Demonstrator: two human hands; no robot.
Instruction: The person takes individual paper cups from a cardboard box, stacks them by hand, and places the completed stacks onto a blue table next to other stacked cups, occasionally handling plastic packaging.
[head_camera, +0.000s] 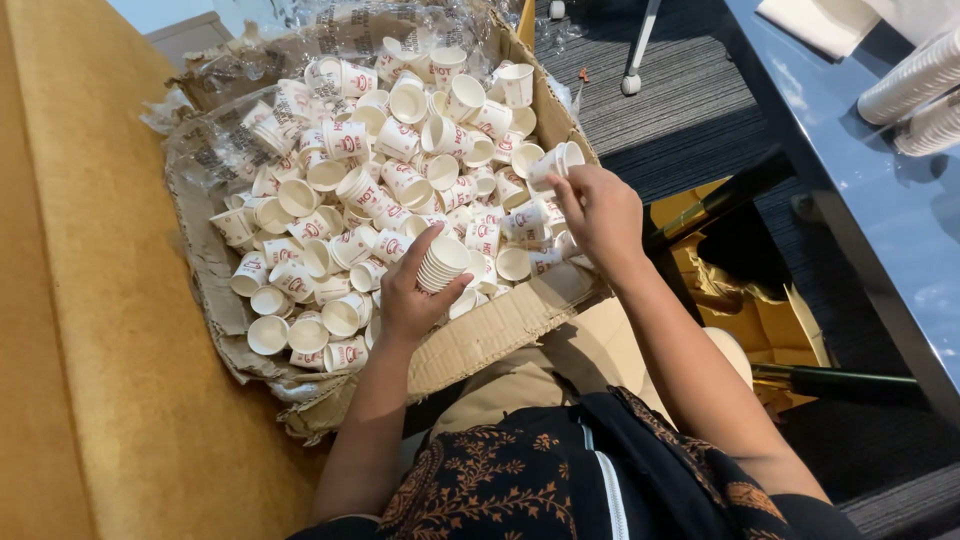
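We're barely into it: left hand (408, 296) grips a short stack (440, 265) over the box (500, 325), right hand (600, 212) pinches one cup (553, 165). Looks like loads of loose cups (340, 190) left.

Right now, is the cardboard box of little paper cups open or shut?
Open. The cardboard box has its flaps spread, and loose cups lie exposed inside on clear plastic.

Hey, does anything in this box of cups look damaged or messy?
Yes. The cardboard box is torn and ragged along its near edge, and the loose paper cups lie jumbled at all angles on crumpled clear plastic. Only the stack of cups in the left hand is neat.
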